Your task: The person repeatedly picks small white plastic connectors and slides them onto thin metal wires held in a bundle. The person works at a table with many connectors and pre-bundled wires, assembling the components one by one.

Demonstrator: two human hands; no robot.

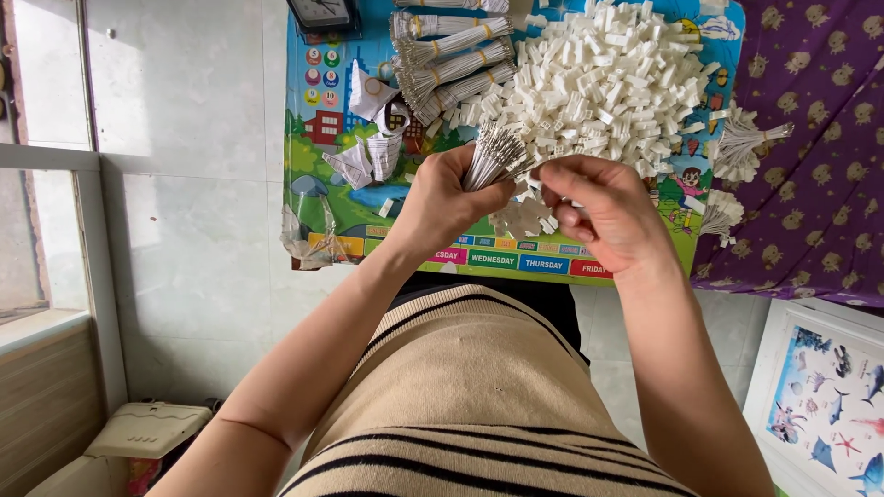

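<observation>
My left hand (pixel 442 198) grips a bundle of thin white wires (pixel 493 155) with bare metal tips, fanned upward. My right hand (pixel 603 207) is beside it, its fingertips pinching at the wire tips near a small white plastic connector. Both hands hover over the near edge of a colourful cartoon-printed small table (pixel 516 260). A big heap of small white plastic connectors (pixel 612 83) covers the table's right part.
Several tied bundles of white wires (pixel 451 60) lie at the table's back left, more (pixel 750 138) at its right edge. Torn paper scraps (pixel 373 138) lie left. A clock (pixel 320 14) stands at the back. Purple patterned cloth (pixel 820 147) is right, white tiled wall left.
</observation>
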